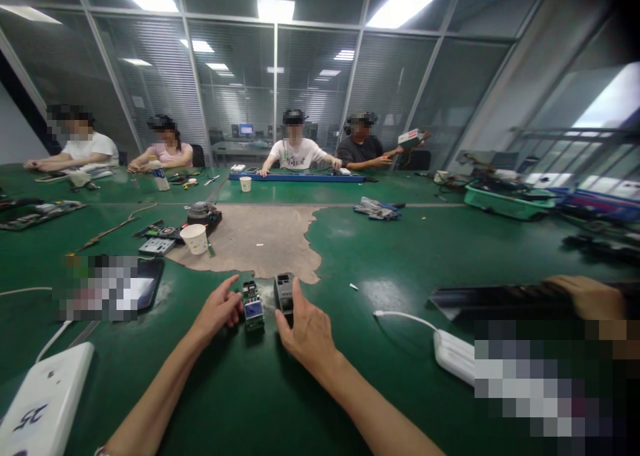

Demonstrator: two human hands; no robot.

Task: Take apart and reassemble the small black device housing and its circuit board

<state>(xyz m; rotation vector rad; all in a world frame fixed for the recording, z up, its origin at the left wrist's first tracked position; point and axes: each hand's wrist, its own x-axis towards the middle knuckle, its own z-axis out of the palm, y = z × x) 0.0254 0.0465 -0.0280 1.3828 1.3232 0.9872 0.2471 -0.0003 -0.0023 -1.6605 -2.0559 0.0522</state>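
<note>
Circuit board (253, 307), carrying a blue rectangular part, sits on the green table (210, 389) directly ahead of the operator. Dark grey casing (284, 291), with openings in its top, sits just beside it. Take the gap between the two as the clock centre.

Left hand (219, 309): at 9 o'clock, close to the left edge of the board. The index finger points forward, the other fingers curl partly, and no grip is formed. Contact with the board cannot be confirmed.

Right hand (310, 329): at 4 o'clock, at the casing. The index finger lies along its right side, with the thumb at its near end. Whether the casing is gripped or only steadied cannot be told.

Status: the board is out in the open and the casing is a separate unit; the two are not joined. Judged from this layout, separation appears complete. Any further work on either part is not shown. No tool is in either hand.

Surroundings: pale mat (255, 236) at 12 o'clock; paper cup (194, 240) at 10 o'clock; hand tools (377, 209) at 2 o'clock; a co-worker's hand (590, 297) on a black strip (505, 301) at 3 o'clock.
</note>
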